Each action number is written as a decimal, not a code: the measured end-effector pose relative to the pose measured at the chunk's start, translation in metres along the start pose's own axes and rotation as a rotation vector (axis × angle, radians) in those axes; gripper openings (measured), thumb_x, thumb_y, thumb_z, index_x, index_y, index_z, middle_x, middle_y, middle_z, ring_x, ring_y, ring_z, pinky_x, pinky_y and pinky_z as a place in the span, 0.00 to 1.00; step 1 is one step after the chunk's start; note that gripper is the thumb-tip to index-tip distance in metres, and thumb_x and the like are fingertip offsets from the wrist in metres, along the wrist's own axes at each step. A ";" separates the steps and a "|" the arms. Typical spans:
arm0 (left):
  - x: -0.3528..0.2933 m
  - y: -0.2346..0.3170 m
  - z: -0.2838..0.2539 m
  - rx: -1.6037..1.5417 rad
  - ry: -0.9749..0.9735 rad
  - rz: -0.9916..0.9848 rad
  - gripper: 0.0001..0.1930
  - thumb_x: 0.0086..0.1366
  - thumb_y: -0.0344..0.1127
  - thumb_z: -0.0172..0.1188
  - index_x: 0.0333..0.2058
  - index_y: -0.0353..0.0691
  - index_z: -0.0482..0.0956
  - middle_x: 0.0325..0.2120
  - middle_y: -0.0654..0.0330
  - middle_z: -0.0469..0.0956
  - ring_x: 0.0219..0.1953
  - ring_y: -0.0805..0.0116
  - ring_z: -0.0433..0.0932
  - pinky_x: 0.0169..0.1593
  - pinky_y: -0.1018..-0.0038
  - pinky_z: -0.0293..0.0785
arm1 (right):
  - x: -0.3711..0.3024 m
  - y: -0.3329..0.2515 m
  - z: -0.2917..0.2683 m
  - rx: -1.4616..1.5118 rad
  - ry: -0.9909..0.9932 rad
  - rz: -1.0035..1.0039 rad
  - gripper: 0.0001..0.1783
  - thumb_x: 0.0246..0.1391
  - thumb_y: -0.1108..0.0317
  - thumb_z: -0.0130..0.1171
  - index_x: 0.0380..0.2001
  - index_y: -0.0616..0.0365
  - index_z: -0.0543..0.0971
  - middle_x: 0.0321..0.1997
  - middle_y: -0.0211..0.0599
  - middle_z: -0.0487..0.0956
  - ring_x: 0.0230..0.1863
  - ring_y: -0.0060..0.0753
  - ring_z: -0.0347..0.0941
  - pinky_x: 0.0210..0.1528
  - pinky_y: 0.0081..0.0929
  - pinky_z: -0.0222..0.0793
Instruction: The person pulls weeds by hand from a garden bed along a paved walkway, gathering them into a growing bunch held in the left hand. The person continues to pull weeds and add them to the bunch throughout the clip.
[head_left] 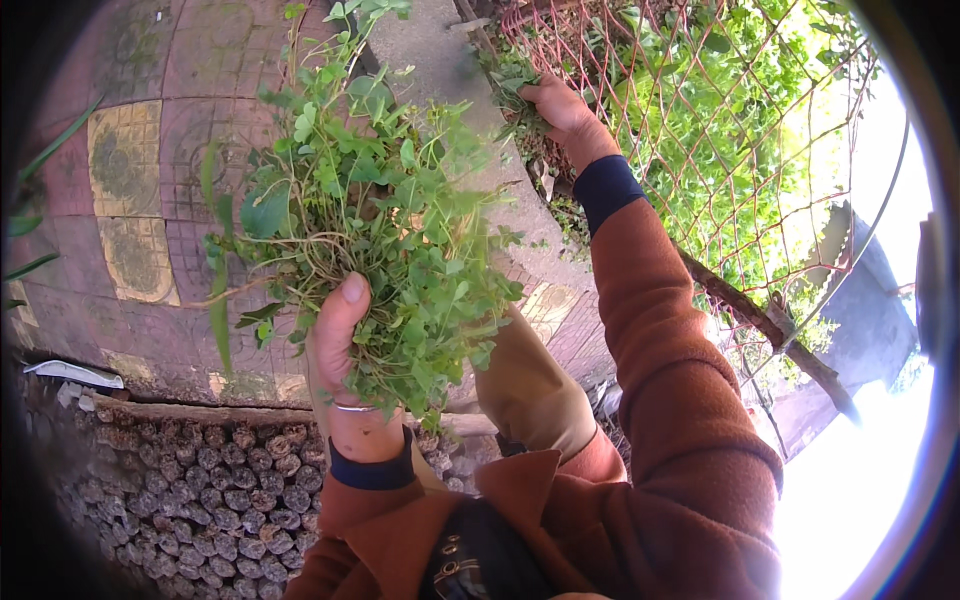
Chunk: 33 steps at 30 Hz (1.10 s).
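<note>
A thick bunch of leafy green plants (430, 250), with pale stems and small rounded leaves, is gripped in my left hand (338, 335). The thumb presses across the stems, while the other fingers are hidden by leaves. My right arm reaches out to the foot of a reddish wire fence (650, 120). There my right hand (568, 115) is closed on low green plants (515, 85) growing along the fence's base. Part of those fingers is hidden from view.
A concrete curb (440, 70) runs between the fence and a paved walkway (215, 60) of reddish and yellow tiles. Bright green plants (740, 140) grow behind the wire. A wooden pole (770, 325) slants by my right arm. Stacked dark cylinders (220, 490) lie at lower left.
</note>
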<state>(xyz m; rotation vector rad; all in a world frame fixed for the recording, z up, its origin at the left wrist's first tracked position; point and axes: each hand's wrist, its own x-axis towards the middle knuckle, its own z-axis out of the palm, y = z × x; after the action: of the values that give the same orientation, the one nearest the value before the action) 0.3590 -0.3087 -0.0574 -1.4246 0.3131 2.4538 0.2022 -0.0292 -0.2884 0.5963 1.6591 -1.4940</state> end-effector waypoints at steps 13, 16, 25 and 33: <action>0.003 0.004 -0.004 -0.008 -0.032 0.027 0.25 0.57 0.42 0.54 0.49 0.30 0.69 0.40 0.50 0.76 0.39 0.61 0.78 0.42 0.68 0.76 | -0.077 -0.045 0.028 0.463 0.057 -0.149 0.09 0.51 0.74 0.46 0.36 0.64 0.70 0.23 0.36 0.69 0.23 0.28 0.63 0.26 0.25 0.61; 0.004 0.004 -0.003 -0.009 -0.047 0.031 0.25 0.57 0.42 0.55 0.48 0.28 0.69 0.40 0.49 0.76 0.39 0.61 0.78 0.43 0.69 0.76 | -0.096 -0.042 0.018 0.552 0.045 -0.245 0.10 0.49 0.73 0.51 0.36 0.62 0.69 0.24 0.33 0.66 0.22 0.25 0.59 0.24 0.22 0.56; 0.001 -0.001 -0.006 0.048 0.043 0.007 0.22 0.58 0.41 0.53 0.46 0.31 0.71 0.37 0.52 0.77 0.36 0.62 0.78 0.41 0.68 0.76 | -0.105 0.028 -0.015 0.399 0.354 -0.009 0.11 0.52 0.72 0.53 0.40 0.62 0.71 0.33 0.35 0.74 0.31 0.27 0.69 0.33 0.25 0.68; 0.001 0.001 -0.005 0.006 -0.066 -0.004 0.19 0.58 0.41 0.54 0.43 0.33 0.73 0.36 0.54 0.78 0.34 0.62 0.79 0.39 0.67 0.76 | -0.147 0.000 0.019 0.315 0.382 -0.236 0.11 0.55 0.76 0.48 0.42 0.60 0.74 0.36 0.32 0.77 0.34 0.22 0.73 0.36 0.20 0.70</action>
<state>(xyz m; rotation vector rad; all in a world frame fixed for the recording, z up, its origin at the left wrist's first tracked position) 0.3623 -0.3110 -0.0604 -1.3373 0.3023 2.4882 0.2897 -0.0231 -0.1693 0.9298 1.8405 -1.9273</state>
